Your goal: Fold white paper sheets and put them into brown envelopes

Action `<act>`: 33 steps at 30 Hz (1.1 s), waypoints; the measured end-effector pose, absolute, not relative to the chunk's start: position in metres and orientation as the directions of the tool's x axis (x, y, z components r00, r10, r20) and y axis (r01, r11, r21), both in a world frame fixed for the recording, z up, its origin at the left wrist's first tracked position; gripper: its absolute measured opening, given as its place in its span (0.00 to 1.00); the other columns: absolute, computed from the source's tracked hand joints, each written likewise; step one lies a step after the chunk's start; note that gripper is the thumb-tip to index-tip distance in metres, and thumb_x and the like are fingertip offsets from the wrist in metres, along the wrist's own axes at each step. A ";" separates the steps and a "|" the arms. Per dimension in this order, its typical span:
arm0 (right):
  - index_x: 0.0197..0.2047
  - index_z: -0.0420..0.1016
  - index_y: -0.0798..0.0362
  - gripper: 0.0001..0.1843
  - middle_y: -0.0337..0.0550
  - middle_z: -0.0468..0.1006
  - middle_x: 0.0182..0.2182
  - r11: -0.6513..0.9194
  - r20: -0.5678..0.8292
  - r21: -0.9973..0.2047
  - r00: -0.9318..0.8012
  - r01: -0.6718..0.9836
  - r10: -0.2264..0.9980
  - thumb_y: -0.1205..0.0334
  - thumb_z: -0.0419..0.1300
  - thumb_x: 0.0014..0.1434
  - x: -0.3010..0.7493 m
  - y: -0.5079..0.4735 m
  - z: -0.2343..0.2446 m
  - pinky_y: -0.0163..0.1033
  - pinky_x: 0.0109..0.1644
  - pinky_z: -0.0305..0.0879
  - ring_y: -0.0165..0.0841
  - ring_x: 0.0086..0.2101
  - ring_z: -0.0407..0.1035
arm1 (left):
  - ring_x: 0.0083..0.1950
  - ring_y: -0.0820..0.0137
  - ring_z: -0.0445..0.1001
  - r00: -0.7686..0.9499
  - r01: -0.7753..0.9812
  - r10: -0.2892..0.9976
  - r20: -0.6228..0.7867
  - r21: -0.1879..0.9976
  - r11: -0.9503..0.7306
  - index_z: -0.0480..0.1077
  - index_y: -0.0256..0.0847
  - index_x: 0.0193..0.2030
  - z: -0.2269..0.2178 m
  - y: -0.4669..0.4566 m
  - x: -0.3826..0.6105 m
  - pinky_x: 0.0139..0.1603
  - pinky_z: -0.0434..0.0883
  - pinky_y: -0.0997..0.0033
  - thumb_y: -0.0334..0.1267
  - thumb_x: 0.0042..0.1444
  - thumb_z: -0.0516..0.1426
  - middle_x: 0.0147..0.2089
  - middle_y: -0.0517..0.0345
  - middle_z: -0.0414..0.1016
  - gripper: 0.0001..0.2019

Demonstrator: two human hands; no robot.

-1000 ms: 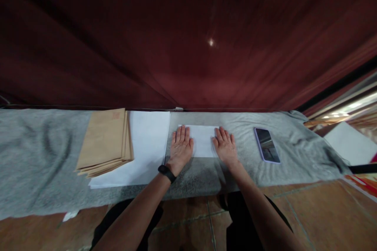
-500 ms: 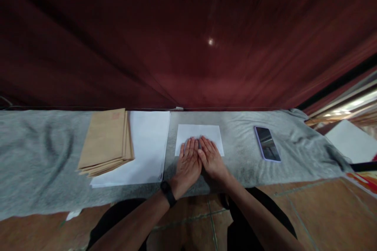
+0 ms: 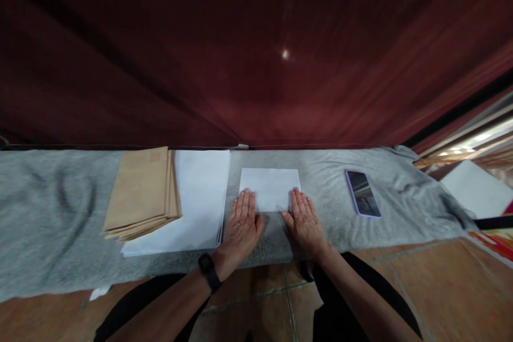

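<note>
Both left hand [image 3: 240, 224] and right hand [image 3: 305, 222], grips flat-open, touch paper [image 3: 270, 188] stretched left-right.

Draped bench [image 3: 48, 256] (seemingly): sheet [image 3: 270, 187], envelopes [image 3: 140, 192], phone [image 3: 363, 193]

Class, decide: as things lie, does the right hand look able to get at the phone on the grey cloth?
Probably yes: the right hand lies flat and empty, and only bare grey cloth separates it from the phone.

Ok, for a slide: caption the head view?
Left hand and right hand rest flat at the near corners of a white sheet on grey cloth, between envelopes and a phone.
</note>
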State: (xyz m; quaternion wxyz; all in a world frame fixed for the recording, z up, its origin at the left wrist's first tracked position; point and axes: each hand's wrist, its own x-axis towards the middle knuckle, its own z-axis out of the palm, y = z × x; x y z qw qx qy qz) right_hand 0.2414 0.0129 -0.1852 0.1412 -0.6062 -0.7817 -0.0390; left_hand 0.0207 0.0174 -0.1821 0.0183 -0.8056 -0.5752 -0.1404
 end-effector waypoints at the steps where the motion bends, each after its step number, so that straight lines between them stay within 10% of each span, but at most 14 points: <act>1: 0.73 0.52 0.66 0.38 0.63 0.56 0.70 0.243 0.270 -0.106 -0.207 0.964 0.940 0.45 0.41 0.73 0.244 0.012 -0.186 0.55 0.71 0.51 0.49 0.69 0.52 | 0.78 0.56 0.44 0.294 0.934 0.923 0.250 0.132 -0.333 0.46 0.25 0.74 -0.183 0.017 0.018 0.75 0.53 0.50 0.40 0.66 0.47 0.76 0.34 0.47 0.33; 15: 0.73 0.54 0.57 0.32 0.51 0.55 0.71 0.299 0.184 -0.326 -0.250 0.897 0.950 0.50 0.35 0.75 0.212 0.049 -0.168 0.53 0.73 0.48 0.40 0.71 0.47 | 0.77 0.60 0.47 0.424 0.857 0.871 0.249 0.202 -0.475 0.50 0.28 0.73 -0.165 0.052 0.058 0.75 0.54 0.52 0.35 0.69 0.40 0.75 0.41 0.54 0.28; 33: 0.71 0.57 0.67 0.34 0.64 0.59 0.69 0.127 0.247 -0.172 -0.082 0.977 0.966 0.50 0.42 0.74 0.239 0.067 -0.181 0.58 0.71 0.49 0.49 0.68 0.53 | 0.77 0.57 0.47 0.182 0.968 0.968 0.174 0.139 -0.207 0.51 0.23 0.73 -0.174 0.086 0.029 0.75 0.50 0.51 0.35 0.65 0.43 0.75 0.35 0.52 0.31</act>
